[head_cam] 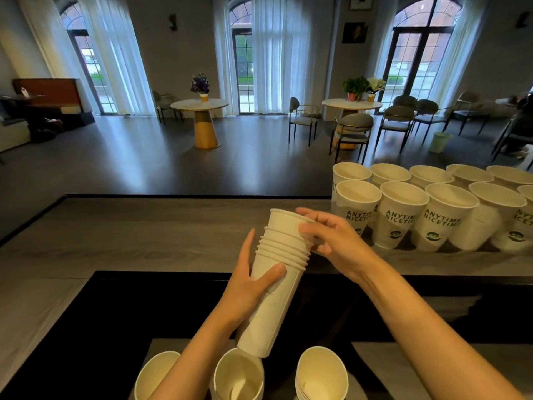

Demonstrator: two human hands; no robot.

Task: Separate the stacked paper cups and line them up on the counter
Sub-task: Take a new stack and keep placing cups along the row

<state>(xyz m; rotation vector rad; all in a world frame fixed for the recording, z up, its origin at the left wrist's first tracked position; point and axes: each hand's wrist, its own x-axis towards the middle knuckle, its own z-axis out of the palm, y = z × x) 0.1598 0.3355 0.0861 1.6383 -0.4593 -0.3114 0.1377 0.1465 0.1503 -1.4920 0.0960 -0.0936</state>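
A tall stack of white paper cups (275,287) leans over the counter, rims up. My left hand (251,281) wraps the stack's lower body. My right hand (326,235) pinches the top cup (284,219) at its rim; it sits slightly raised out of the stack. Two rows of single white cups with green print (403,215) stand upright on the grey counter (144,235) at the right. The nearest of them (356,207) is just right of my right hand.
Three more cup stacks stand below me at the frame's bottom edge (239,376), on a lower surface beside a black panel (129,307). Beyond the counter is a dark floor with round tables (202,106) and chairs.
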